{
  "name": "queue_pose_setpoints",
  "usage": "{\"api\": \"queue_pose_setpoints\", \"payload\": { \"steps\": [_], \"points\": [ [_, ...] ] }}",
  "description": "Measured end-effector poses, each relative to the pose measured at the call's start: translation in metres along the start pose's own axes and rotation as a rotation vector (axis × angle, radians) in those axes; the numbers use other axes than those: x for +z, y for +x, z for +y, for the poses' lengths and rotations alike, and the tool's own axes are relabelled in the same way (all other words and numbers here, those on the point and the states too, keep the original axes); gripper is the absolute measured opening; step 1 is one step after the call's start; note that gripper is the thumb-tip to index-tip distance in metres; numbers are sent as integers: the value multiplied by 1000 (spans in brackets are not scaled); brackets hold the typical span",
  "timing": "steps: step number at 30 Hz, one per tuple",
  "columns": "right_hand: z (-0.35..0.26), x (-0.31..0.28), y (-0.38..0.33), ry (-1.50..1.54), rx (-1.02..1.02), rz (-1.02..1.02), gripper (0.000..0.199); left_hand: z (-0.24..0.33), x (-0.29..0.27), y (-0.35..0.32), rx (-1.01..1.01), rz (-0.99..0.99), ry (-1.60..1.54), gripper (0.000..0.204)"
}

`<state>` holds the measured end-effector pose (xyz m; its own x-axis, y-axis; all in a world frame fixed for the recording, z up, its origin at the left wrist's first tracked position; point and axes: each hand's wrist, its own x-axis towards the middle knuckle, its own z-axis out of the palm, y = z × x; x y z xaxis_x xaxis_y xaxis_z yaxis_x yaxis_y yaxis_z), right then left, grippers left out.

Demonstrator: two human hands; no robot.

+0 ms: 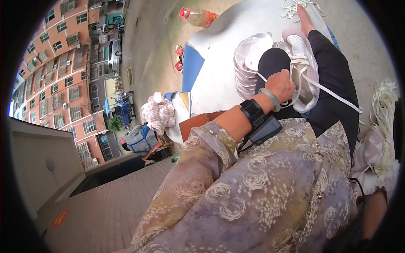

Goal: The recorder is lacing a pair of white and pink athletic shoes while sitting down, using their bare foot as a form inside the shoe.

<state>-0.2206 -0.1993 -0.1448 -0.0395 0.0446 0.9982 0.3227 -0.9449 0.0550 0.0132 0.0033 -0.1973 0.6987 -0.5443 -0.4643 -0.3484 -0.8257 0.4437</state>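
My left hand (281, 87) is closed on a white shoelace (295, 95) beside a white and pale pink sneaker (307, 84). The sneaker rests on my lap between my dark-trousered legs, its toe pointing away. Lace is threaded through its upper eyelets, and one long end (337, 97) stretches across my thigh to the right. A pale bangle (270, 99) and a black wrist device (253, 113) are on my left arm. My right hand does not show. At the lower right edge is part of a bare limb (373, 215); whose it is I cannot make out.
Stacked white shoe pieces (249, 63) stand left of my knee on a white sheet (215, 63). Loose laces (291, 10) lie at its far end. A bundle of laces (382, 109) hangs at right. Farther left are a pinkish-white pile (158, 110), a bottle (198, 17) and a person (143, 139).
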Motion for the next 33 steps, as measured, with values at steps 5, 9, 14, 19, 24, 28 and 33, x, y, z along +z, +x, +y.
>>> {"api": "queue_pose_setpoints", "payload": {
  "steps": [5, 9, 14, 19, 24, 28, 33],
  "points": [
    [11, 5, 5, 40, -63, -47, 32, -5, 4, 8, 3, -1, 75, 22],
    [14, 13, 6, 59, -98, -73, 32, -7, 5, 11, -37, -40, 17, 23],
    [12, 26, 4, 68, -123, -83, 32, -11, 9, 12, -25, -16, -30, 22],
    [12, 35, 5, 80, -149, -97, 32, -10, 7, 16, -75, -3, -133, 23],
    [24, 39, 13, 79, -220, -136, 32, -3, 5, 23, -121, -2, -178, 25],
    [46, 33, 24, 67, -327, -173, 32, -11, -3, 18, -210, 26, -161, 26],
    [52, 50, 70, 116, 20, -593, 26, -8, 6, 21, -132, 40, -154, 26]
  ]
}}
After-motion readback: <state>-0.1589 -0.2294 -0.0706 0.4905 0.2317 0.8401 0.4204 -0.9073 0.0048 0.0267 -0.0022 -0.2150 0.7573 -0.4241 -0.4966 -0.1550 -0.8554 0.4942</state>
